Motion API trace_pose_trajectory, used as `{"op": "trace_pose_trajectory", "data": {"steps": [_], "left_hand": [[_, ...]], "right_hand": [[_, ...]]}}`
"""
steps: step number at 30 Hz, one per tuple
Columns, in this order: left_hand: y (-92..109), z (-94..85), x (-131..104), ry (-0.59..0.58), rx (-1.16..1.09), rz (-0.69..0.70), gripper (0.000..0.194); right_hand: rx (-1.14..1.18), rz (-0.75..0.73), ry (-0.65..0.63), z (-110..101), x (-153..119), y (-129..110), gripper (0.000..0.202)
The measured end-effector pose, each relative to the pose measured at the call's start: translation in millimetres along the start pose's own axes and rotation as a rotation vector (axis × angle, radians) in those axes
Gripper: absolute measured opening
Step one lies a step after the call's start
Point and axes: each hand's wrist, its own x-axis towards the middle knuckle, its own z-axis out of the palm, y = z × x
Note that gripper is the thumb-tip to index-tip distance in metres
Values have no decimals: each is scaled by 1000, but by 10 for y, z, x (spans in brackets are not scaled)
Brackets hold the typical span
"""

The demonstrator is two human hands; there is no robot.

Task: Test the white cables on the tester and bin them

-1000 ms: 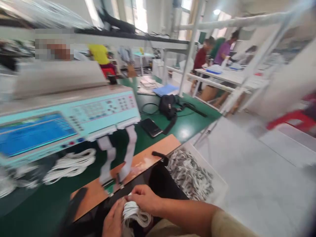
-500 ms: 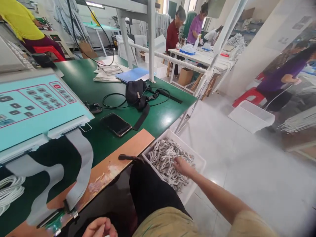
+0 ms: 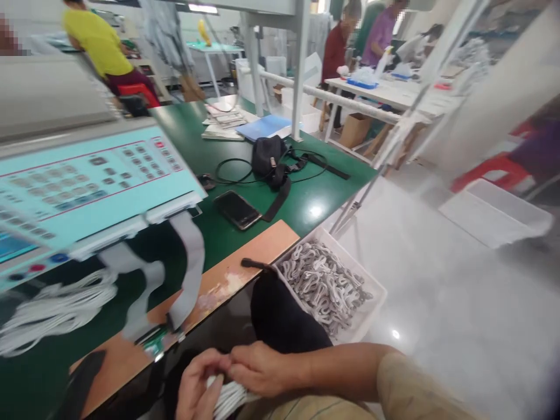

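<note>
Head view. White cord bundle [image 3: 231, 401] in left hand [image 3: 198, 386], thumb and fingers clamped round it, just outside the front edge of the green table [image 3: 188, 125]. Visible strands slanted, long axis apparently close to the run of that edge; ends hidden or blurred, so heading impossible to tell. Right hand [image 3: 259, 368] over the bundle, fingers curled, tips meeting the left's; clamped on cord or not, cannot tell. Orange board [image 3: 272, 242] along table's front edge. White bin [image 3: 371, 309], heaped with cord hanks [image 3: 324, 286], at table's near right corner. Phone [image 3: 237, 210] farther back, near black pouch [image 3: 266, 156].
</note>
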Motion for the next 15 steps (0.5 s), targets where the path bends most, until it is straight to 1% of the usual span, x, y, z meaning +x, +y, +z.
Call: {"op": "trace_pose_trajectory", "data": {"steps": [1,2,4,5,7,9,11,13,15], "left_hand": [[-1,-18,-3,-36,-20,-37,42],[3,-40,-6,-91,-41,-88,41],[11,-103,0,-214,-95,-206,31],[9,-144,8,-265,-139,-259,28],[-13,-237,25,-324,-234,-339,31],[-49,-320,33,-322,-295,-352,33],[-88,-371,31,-285,-302,-299,33],[-121,-386,26,-212,-285,-222,32],[-146,-378,29,-135,-284,-176,32]], "right_hand": [[-96,-43,33,-5,2,-19,18],[-194,-93,67,-9,11,-28,20],[-345,-232,120,-12,53,-14,23],[-384,-309,133,-10,81,3,24],[-413,-451,136,-2,138,34,25],[-416,-538,107,9,181,32,26],[-431,-596,40,24,211,-11,26],[-475,-647,-52,52,238,-78,24],[-545,-684,-122,96,267,-146,18]]}}
